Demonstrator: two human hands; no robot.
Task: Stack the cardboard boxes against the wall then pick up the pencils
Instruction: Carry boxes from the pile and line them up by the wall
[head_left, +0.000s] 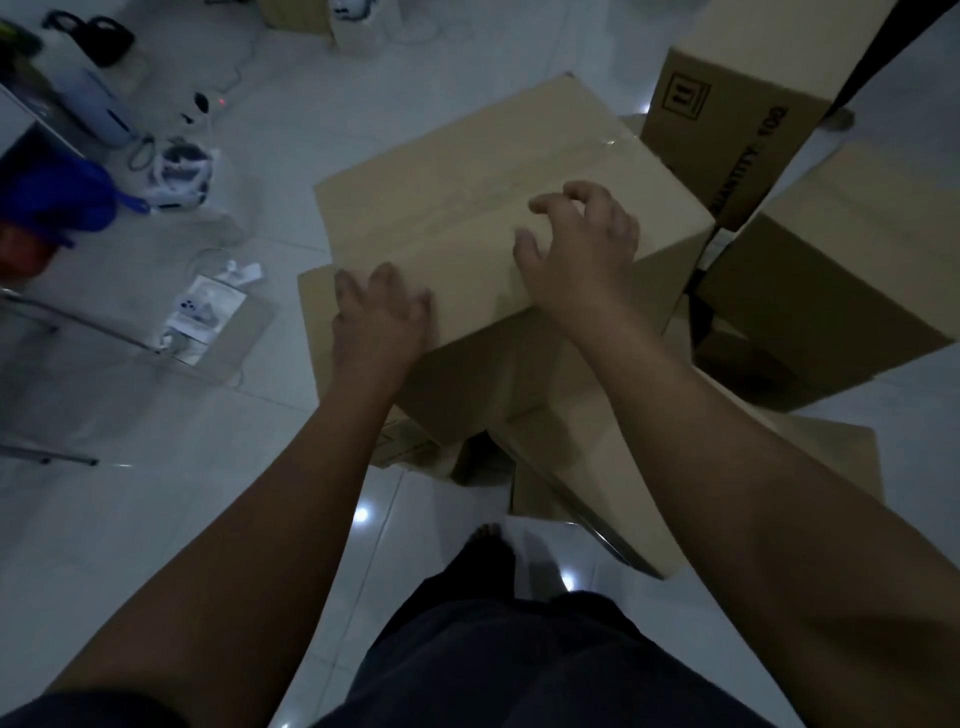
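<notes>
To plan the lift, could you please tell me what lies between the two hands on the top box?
In the head view, only bare cardboard of the top box lies between the left hand and right hand.

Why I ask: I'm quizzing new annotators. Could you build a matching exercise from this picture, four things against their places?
Things:
1. left hand
2. right hand
3. printed box
4. blue object

Places:
A. far left edge of the view
B. on top of the taped box, fingers arched
C. upper right, beyond the taped box
D. at the taped box's near left corner

Pairs: 1-D, 2-B, 3-C, 4-A.
</notes>
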